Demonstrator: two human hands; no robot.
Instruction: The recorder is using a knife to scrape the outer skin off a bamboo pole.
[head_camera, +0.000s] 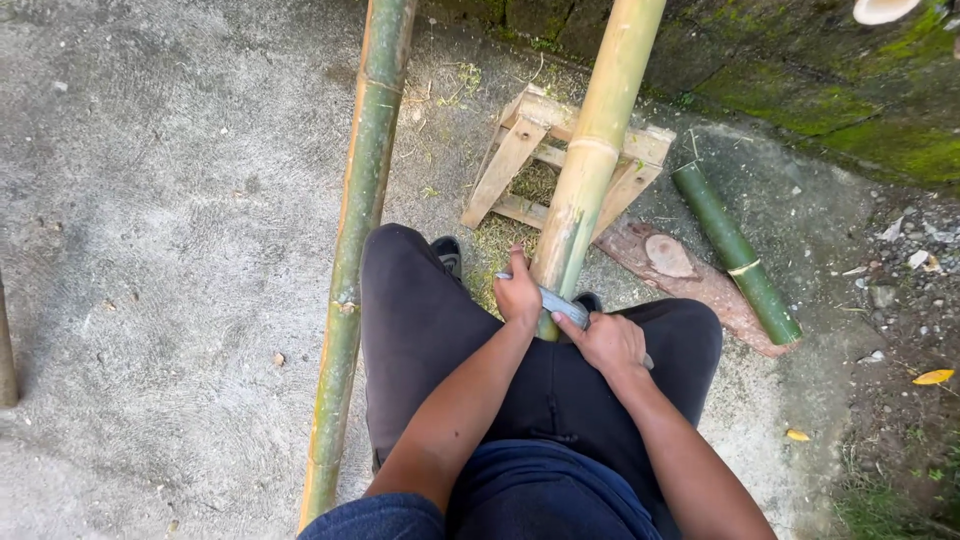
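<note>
Blade gripped in both fists, left hand, right hand, across pole; lower end scraped pale, upper unclear.

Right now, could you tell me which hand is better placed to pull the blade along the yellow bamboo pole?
Probably the right hand: it seems to grip the handle end of the metal blade beside the yellow bamboo pole. The left hand only presses on the blade's far end, steadying it against the pole.
</note>
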